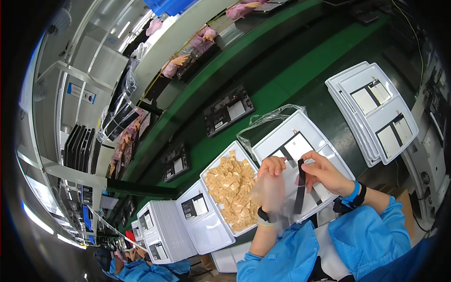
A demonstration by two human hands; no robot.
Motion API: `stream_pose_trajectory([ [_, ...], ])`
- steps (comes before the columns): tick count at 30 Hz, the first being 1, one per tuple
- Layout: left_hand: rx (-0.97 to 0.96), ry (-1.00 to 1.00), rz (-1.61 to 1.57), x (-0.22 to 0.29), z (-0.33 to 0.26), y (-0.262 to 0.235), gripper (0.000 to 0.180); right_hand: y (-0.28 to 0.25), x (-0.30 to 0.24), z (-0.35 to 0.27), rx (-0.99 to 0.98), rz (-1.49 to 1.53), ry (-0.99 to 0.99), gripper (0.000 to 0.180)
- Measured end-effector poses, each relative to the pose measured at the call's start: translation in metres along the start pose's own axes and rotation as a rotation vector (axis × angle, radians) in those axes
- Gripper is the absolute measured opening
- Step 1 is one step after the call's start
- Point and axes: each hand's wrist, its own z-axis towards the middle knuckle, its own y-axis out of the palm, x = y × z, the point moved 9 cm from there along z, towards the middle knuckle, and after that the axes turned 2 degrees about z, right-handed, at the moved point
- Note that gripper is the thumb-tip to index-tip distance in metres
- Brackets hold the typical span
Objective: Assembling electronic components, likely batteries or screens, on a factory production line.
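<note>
So the thing in play is one long, skinny black strip (299,197), dark and plain, straight-edged, hanging roughly upright over the white tray (340,162) right in front of the person. The right hand (327,175) has it pinched near the top end, thumb and fingers closed in on it. Left hand (272,181) is just beside it with the fingers curled, but it's pretty smeared, so I can't tell if it's gripping anything.

Counting stuff up: one black strip in hand, two hands on the job, three wrist bands I can make out clearly. That front tray has flat black-and-white packs (299,144) in it, but the hands cover some, so no honest count. The tray stack (397,121) off to the right shows two packs on top. Left of the hands there's one bin of tan paper bits (231,181), way too many to count, then one open tray (213,228) with one pack. Two dark gadget shells (229,111) sit nearest on the green belt (282,70).
</note>
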Motion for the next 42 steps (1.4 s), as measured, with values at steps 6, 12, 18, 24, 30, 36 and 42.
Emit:
stream_pose_trajectory([
  [6, -0.065, -0.053, -0.368, -0.008, 0.001, -0.003, 0.019, -0.009, 0.008, 0.010, -0.048, -0.120, -0.061, 0.019],
  [12, 0.368, -0.172, -0.362, 0.024, -0.048, -0.012, 0.031, 0.007, -0.058, -0.031, -0.005, -0.018, -0.287, 0.034],
  [18, 0.545, 0.699, 0.679, 0.175, -0.078, 0.006, 0.029, 0.005, -0.117, -0.083, 0.110, -0.381, -0.610, 0.039],
  [24, -0.299, 0.307, 1.415, 0.114, -0.046, 0.137, 0.041, 0.043, -0.143, -0.111, 0.101, -0.897, -0.850, 0.019],
  [30, -0.334, 0.209, 1.321, 0.109, -0.051, 0.131, 0.022, 0.069, -0.169, -0.121, 0.110, -1.109, -0.884, 0.031],
  [36, -0.357, 0.087, 1.315, 0.078, -0.052, 0.109, 0.018, 0.036, -0.123, -0.083, 0.022, -0.821, -0.558, 0.055],
  [42, -0.295, 0.102, 1.462, 0.045, -0.050, 0.077, 0.023, 0.019, -0.102, -0.050, -0.063, -0.881, -0.411, 0.055],
])
